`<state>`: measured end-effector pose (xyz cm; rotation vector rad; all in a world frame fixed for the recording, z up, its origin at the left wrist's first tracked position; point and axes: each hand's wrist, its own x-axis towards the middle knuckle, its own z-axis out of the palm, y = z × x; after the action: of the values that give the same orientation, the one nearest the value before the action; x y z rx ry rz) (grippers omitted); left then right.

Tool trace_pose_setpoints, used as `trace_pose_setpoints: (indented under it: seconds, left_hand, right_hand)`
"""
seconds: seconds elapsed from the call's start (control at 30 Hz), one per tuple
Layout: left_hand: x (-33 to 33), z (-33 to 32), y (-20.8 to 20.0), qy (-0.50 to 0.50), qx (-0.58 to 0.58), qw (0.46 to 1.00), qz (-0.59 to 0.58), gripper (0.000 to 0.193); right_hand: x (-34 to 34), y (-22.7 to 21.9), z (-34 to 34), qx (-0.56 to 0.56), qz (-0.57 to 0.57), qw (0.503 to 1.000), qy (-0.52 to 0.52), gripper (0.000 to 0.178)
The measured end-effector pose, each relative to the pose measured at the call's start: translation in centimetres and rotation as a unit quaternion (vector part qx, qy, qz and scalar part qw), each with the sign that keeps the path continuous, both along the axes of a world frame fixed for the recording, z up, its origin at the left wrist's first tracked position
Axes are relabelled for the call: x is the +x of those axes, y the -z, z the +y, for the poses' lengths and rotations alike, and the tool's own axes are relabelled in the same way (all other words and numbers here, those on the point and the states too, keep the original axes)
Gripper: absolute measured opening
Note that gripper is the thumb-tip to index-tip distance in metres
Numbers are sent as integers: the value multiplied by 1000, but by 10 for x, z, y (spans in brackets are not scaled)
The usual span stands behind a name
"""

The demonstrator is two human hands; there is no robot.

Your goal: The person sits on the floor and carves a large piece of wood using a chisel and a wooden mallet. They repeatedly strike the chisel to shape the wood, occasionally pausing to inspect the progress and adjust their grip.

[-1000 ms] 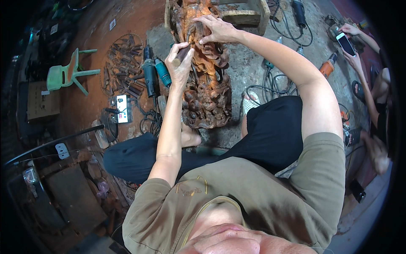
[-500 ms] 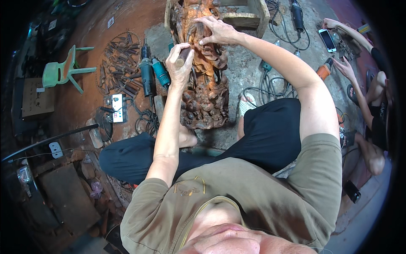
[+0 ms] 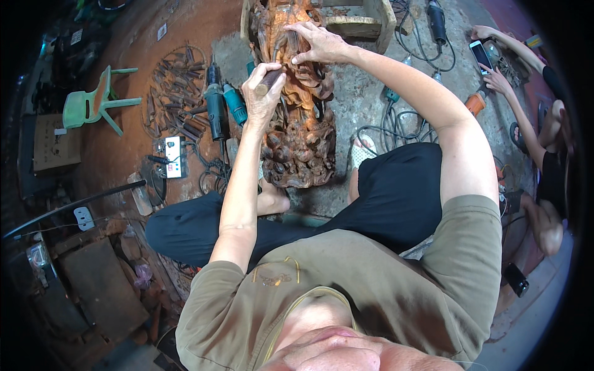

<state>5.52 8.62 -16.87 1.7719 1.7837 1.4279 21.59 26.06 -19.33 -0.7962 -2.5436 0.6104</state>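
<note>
A long reddish-brown wood carving [image 3: 300,145] with deep knobbly relief lies ahead of me, its upper part a lighter orange. My left hand [image 3: 260,105] is closed around the wooden handle [image 3: 270,82] of a carving chisel. The blade points away from me onto the lighter wood, its tip hard to make out. Fingers stretched and thumb apart, my right hand [image 3: 322,46] rests on the carving just beyond the chisel.
Left of the carving lie power grinders [image 3: 215,111] and a heap of wooden-handled chisels [image 3: 176,93]. A green chair [image 3: 93,105] and white control box [image 3: 173,157] stand farther left. Cables [image 3: 396,127] coil at right. Another person's hand [image 3: 497,80] touches a phone [image 3: 481,55].
My hands stay at nearly the same place on the carving, the chisel still in the left. The other person's lower hand has moved up to the phone.
</note>
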Motion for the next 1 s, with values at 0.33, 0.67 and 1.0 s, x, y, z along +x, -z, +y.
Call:
trace_pose_setpoints:
  seconds: [0.33, 0.67, 1.0]
  left_hand:
    - [14, 8, 13, -62, 115, 991, 32, 17]
    - [2, 8, 11, -33, 44, 998, -16, 18]
    - [10, 7, 1, -14, 63, 997, 50, 20]
  right_hand:
    - [-1, -3, -3, 15, -24, 1000, -3, 88]
    - [-3, 1, -1, -1, 0, 1000, -2, 89]
    - [0, 0, 0, 28, -18, 999, 1, 88]
